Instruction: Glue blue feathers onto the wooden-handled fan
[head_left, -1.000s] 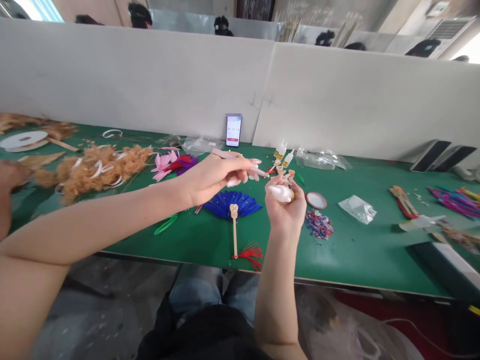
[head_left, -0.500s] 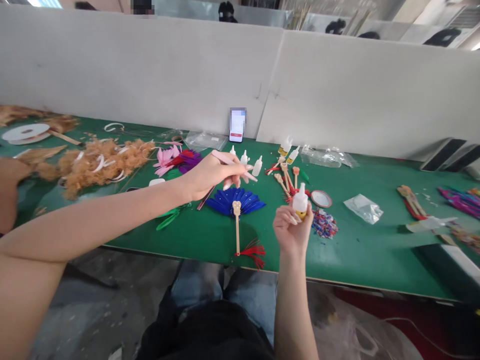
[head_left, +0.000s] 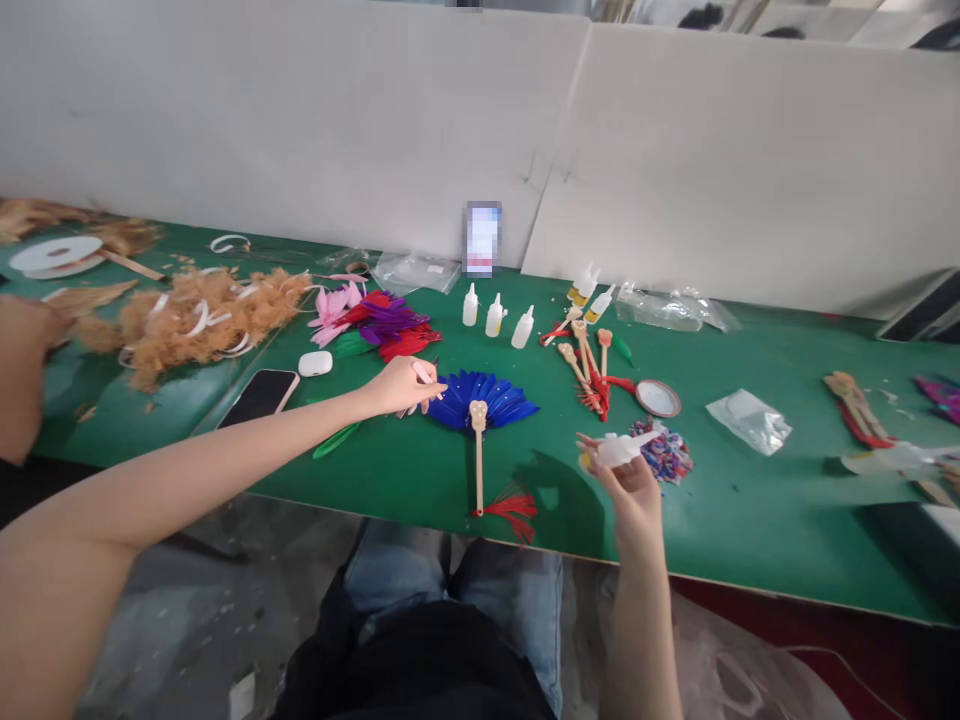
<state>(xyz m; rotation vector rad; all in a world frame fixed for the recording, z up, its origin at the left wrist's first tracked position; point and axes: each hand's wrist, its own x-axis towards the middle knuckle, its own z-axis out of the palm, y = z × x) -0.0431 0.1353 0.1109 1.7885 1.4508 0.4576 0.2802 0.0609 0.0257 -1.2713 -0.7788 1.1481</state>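
Left hand (head_left: 401, 386) has dropped from mid-air to the tabletop (head_left: 750, 520), closed around a thin pink tool (head_left: 422, 372) at the left edge of the blue fan (head_left: 484, 398), which lies flat with its stick (head_left: 478, 458) toward the person. Right hand (head_left: 628, 478) has lowered too, and the glue bottle (head_left: 619, 450) it grips, upright half a second ago, now lies tipped with its nozzle pointing right, just left of the sequin pile (head_left: 664, 450); judged, glue work is shifting onto the fan. No label or writing is legible; the propped phone (head_left: 482, 238) is blurred.
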